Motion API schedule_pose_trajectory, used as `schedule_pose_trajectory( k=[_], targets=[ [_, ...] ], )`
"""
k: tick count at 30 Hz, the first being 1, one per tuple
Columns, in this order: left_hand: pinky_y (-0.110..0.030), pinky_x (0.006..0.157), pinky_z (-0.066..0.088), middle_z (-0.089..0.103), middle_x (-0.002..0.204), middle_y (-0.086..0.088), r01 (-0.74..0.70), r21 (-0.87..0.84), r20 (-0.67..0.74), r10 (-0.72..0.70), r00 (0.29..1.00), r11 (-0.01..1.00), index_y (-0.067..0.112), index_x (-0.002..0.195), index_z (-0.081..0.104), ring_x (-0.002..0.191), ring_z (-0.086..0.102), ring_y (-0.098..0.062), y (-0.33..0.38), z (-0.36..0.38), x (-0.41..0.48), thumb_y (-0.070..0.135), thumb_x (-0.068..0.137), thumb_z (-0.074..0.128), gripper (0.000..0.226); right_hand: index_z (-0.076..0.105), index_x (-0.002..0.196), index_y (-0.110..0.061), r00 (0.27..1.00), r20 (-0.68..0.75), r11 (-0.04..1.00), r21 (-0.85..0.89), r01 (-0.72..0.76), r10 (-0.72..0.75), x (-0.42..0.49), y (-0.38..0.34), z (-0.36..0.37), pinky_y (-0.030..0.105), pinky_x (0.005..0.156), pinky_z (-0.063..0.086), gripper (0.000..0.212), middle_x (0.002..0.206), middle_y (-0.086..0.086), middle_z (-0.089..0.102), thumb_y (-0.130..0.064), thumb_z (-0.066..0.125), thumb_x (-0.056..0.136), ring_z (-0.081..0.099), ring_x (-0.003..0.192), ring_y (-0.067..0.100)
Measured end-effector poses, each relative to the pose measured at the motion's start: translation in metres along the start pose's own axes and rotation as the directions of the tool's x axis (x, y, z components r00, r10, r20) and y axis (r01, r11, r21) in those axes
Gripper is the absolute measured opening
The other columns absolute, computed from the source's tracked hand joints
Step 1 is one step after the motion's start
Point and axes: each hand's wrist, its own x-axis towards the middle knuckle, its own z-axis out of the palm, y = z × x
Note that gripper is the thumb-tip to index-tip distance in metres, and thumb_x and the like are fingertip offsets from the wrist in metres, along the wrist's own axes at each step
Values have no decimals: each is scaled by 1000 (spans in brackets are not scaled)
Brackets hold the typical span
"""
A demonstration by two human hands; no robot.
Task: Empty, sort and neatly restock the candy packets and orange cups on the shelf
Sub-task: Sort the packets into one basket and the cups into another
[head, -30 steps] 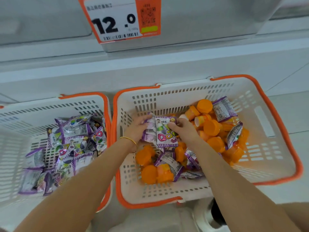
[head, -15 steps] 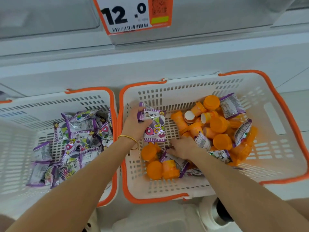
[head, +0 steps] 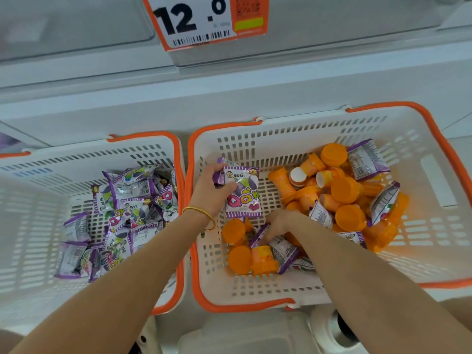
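The person's left hand (head: 212, 192) is holding a small bunch of purple candy packets (head: 242, 192) above the left end of the right basket (head: 444, 154), thumb across the front one and fingers wrapped round the back. There looks to be at least one more packet tucked behind it. The right hand (head: 278, 223) is down at the near end of the same basket, fingertips dug in among a loose packet (head: 283, 251) and the orange cups (head: 344, 190). Can't tell from here whether it's actually got that packet pinched or is just touching it.

Handling-wise, the packets look like light, crinkly foil pouches, probably soft and a bit slippery when stacked, so gripping a bunch across the middle like the left hand does seems sensible. A single one half buried under cups would likely come out easiest by a corner or the sealed edge.

The cups look like small rigid plastic pots with wide caps, light and prone to rolling. They're lying every which way, some on their sides. Taking one round the body seems safer than by the cap.

The left basket (head: 176, 159) holds only a pile of packets (head: 132, 200), so the sorting looks partway done: several packets are mixed in among the cups on the right.
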Motion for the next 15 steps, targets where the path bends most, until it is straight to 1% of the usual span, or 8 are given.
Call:
schedule_pose_trajectory(
  k=[3, 4, 6, 8, 11, 13, 15],
  targets=[
    [-23, 79, 54, 56, 118, -7, -1, 1, 1, 1, 1000, 1000, 16, 118, 48, 103, 60, -19, 2, -1, -3, 12, 87, 64, 36, 44, 136, -19, 1000, 4, 1000, -6, -19, 19, 1, -4, 3, 41, 99, 45, 81, 137, 3, 49, -65, 64, 73, 49, 123, 25],
    [-20, 77, 54, 56, 117, -6, -3, 0, 0, 3, 1000, 1000, 16, 118, 47, 103, 60, -19, 3, -2, -4, 11, 87, 64, 36, 45, 135, -17, 1000, 7, 1000, 2, -22, 22, 2, -5, 4, 41, 98, 46, 79, 135, 4, 50, -63, 66, 74, 50, 121, 25],
    [-14, 71, 53, 56, 117, -5, -8, 2, -6, 8, 1000, 1000, 15, 119, 48, 102, 59, -17, 6, -3, -7, 11, 87, 64, 36, 51, 125, -17, 999, -36, 999, 1, -41, 41, 2, -6, 7, 37, 88, 49, 69, 123, 2, 57, -59, 69, 73, 55, 112, 24],
    [-10, 69, 52, 55, 117, -4, -14, 8, -9, 14, 1000, 1000, 15, 121, 48, 102, 57, -15, 9, -6, -9, 12, 87, 64, 37, 56, 115, -19, 988, -141, 998, 9, -67, 68, 1, -5, 12, 33, 77, 48, 58, 108, 0, 59, -55, 71, 72, 58, 103, 22],
    [-11, 74, 50, 55, 117, -2, -33, 2, -19, 33, 999, 999, 19, 116, 47, 105, 56, -15, 13, -10, -12, 13, 86, 65, 36, 58, 98, -20, 945, -312, 993, 103, -66, 95, -7, -3, 17, 30, 68, 45, 37, 100, 2, 61, -41, 75, 72, 60, 97, 24],
    [-14, 79, 49, 55, 115, -1, -49, -12, -34, 49, 998, 999, 22, 113, 47, 106, 55, -15, 16, -14, -14, 13, 86, 66, 34, 55, 87, -19, 906, -405, 974, 225, -30, 122, -14, -2, 16, 29, 66, 44, 30, 96, 4, 62, -33, 76, 71, 60, 94, 24],
    [-17, 83, 49, 54, 116, -3, -70, -30, -39, 69, 997, 997, 21, 112, 47, 109, 54, -17, 20, -20, -16, 12, 85, 66, 34, 55, 89, -16, 853, -496, 937, 349, 28, 159, -23, 1, 10, 32, 71, 49, 26, 96, 6, 63, -27, 73, 74, 60, 96, 27]
  ],
)
